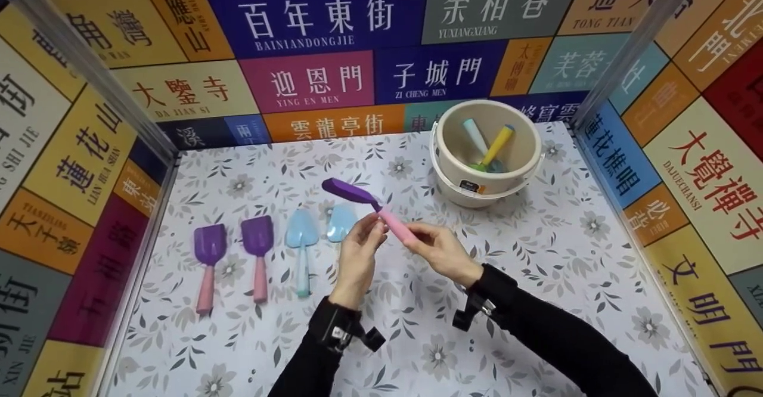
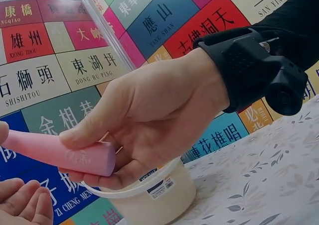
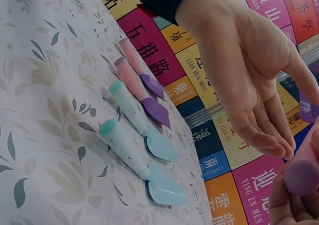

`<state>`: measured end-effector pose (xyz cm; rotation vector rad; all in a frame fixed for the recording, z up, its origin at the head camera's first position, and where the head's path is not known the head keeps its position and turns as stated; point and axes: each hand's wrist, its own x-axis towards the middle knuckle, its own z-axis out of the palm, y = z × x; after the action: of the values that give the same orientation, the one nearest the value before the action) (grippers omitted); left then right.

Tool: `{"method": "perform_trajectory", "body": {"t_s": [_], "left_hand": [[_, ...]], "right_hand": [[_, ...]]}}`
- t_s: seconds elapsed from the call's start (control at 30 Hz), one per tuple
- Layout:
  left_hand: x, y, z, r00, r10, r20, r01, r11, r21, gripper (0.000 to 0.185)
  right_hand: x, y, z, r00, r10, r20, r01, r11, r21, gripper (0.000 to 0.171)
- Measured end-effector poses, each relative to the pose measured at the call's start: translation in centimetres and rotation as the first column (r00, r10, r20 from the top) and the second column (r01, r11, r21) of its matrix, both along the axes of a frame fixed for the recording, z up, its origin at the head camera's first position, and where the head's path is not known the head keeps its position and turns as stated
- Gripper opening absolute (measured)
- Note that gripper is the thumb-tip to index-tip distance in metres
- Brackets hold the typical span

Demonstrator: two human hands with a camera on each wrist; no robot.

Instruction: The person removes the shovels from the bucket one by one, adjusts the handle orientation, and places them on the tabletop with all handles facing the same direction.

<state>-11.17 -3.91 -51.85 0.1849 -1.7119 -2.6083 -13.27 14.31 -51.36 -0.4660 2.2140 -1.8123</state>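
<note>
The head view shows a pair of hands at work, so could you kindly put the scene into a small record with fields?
Held item: purple toy shovel with a pink handle, raised above the tabletop
Right hand: grips the handle's free end
Left hand: at the handle's blade end; grip unclear
Row, left to right: two purple shovels, two light-blue trowels, the last partly hidden by the left hand
Container: cream bucket, upright
Bucket contents: tools with light-blue and yellow handles
Surface: leaf-and-flower-patterned tabletop

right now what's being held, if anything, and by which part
A purple shovel, its pink handle gripped near the free end by the right hand; the left hand is by the other end.
</note>
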Motion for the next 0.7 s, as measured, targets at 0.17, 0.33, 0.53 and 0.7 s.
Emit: {"method": "perform_trajectory", "body": {"t_s": [0.17, 0.33, 0.53, 0.7], "left_hand": [[0.0, 0.5, -0.3, 1.000, -0.006, -0.002, 0.007, 1.000, 0.025, 0.045], [0.1, 0.7, -0.3, 1.000, -0.003, -0.001, 0.003, 1.000, 0.000, 0.042], [0.1, 0.7, -0.5, 0.999, 0.035, 0.005, -0.035, 0.998, -0.056, 0.034], [0.1, 0.7, -0.5, 0.999, 0.049, 0.005, -0.049, 0.995, -0.092, 0.032]], "right_hand": [[0.2, -0.3, -0.6, 1.000, 0.006, 0.022, -0.007, 1.000, 0.023, 0.038], [0.5, -0.6, -1.2, 1.000, 0.014, 0.017, -0.015, 0.999, 0.040, 0.039], [0.8, -0.9, -1.5, 1.000, 0.007, 0.018, -0.008, 0.998, 0.068, 0.037], [0.8, -1.1, -1.5, 1.000, 0.001, 0.014, -0.002, 0.997, 0.071, 0.036]]}}
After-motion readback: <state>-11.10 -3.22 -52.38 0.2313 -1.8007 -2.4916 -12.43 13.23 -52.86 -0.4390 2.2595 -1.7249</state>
